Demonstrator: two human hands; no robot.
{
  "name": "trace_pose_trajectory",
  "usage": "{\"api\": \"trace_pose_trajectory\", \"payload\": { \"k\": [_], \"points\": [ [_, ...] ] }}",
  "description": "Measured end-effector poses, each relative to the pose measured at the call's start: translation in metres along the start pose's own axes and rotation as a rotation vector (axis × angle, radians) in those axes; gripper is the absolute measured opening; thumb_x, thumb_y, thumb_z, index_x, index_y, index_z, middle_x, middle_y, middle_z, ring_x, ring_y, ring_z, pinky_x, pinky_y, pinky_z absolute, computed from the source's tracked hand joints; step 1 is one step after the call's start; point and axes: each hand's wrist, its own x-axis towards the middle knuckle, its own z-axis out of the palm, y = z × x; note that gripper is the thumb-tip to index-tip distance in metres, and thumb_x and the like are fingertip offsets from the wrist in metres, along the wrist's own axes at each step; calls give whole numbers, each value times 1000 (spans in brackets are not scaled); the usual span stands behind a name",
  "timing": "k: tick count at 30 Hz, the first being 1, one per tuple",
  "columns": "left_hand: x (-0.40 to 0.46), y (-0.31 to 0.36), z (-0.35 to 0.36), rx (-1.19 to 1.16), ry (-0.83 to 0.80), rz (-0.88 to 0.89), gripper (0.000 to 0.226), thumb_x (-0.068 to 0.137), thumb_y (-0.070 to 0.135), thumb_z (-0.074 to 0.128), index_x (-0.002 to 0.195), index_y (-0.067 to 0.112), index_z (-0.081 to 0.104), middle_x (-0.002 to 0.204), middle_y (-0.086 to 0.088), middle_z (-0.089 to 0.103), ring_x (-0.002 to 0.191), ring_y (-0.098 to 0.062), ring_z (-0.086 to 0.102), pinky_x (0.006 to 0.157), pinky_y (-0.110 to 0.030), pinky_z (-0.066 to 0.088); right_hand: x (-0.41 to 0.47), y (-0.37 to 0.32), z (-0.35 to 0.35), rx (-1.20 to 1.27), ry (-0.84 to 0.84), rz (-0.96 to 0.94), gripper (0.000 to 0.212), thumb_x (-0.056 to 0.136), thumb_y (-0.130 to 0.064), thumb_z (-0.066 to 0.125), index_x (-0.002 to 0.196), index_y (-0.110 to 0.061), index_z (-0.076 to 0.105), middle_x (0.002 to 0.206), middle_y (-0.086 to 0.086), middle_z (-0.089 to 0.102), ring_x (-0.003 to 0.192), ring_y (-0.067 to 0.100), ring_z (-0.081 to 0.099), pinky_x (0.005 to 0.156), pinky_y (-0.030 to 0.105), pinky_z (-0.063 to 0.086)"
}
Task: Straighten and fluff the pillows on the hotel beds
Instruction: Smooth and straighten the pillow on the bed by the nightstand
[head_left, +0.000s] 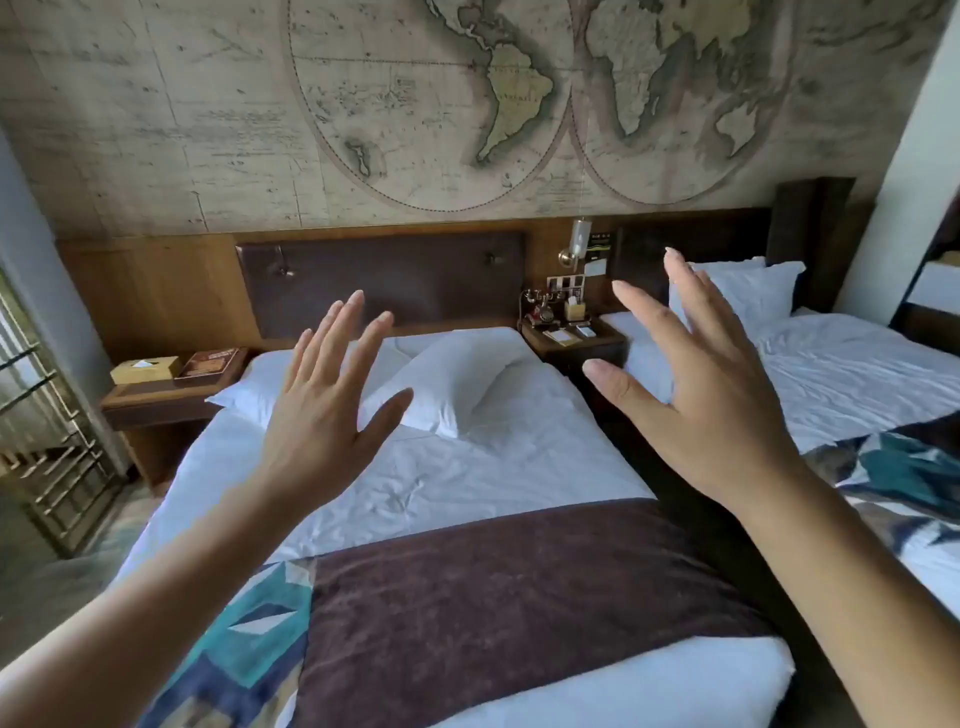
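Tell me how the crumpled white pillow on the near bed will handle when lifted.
The crumpled pillow is dented and folded, so it will likely sag floppily. It looks soft and probably light for its bulk. Its loose cotton-like cover should give both hands easy purchase, not slip.

No wording can be read anywhere; the old world map (519, 104) on the wall carries lettering too fine to make out; the dark sign (601, 248) above the middle nightstand (576, 343) and the book (210, 361) on the left nightstand (156, 397) show print that stays blurred.
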Motion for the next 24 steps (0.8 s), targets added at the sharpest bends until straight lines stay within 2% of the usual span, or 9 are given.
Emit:
{"api": "trace_pose_trajectory", "payload": {
  "k": [2, 6, 14, 20, 22, 24],
  "points": [
    [-6, 11, 14, 8, -25, -2, 69, 102, 61, 36, 161, 29, 23, 173, -1, 7, 160, -23, 5, 129, -49, 9, -11, 3, -7, -83, 3, -14, 70, 95, -67, 47, 155, -31, 41, 171, 0, 14, 158, 25, 12, 121, 57, 27],
    [-17, 49, 45, -58, -59, 58, 67, 103, 56, 44, 161, 30, 23, 173, -1, 5, 161, -23, 1, 128, -54, 14, -49, 19, -25, -177, -24, 2, 70, 94, -70, 44, 155, -34, 40, 171, 1, 13, 158, 27, 11, 119, 63, 25],
    [5, 136, 58, -144, -48, 153, 65, 103, 55, 42, 161, 29, 27, 173, -1, 8, 161, -21, 1, 128, -49, 12, -95, 70, -89, -236, -21, 93, 75, 92, -75, 37, 156, -35, 39, 172, -2, 11, 159, 23, 8, 123, 57, 21],
    [17, 235, 77, -240, -26, 112, 64, 103, 57, 37, 157, 24, 35, 172, -4, 12, 160, -24, 5, 125, -56, 23, -127, 137, -160, -277, -23, 94, 77, 93, -74, 37, 156, -31, 39, 172, -1, 12, 158, 23, 8, 122, 51, 18],
    [15, 276, 88, -294, -20, 100, 64, 103, 55, 39, 159, 24, 31, 172, -3, 13, 160, -23, 6, 125, -57, 23, -141, 169, -187, -305, -14, 103, 75, 93, -71, 39, 157, -32, 37, 172, -1, 12, 158, 24, 9, 122, 49, 17],
    [13, 317, 99, -248, -27, 100, 65, 103, 55, 38, 160, 26, 28, 172, -4, 14, 160, -26, 4, 124, -61, 18, -155, 203, -212, -328, -13, 130, 74, 94, -71, 39, 157, -33, 34, 172, -1, 12, 158, 24, 9, 123, 51, 17]
  ]
}}
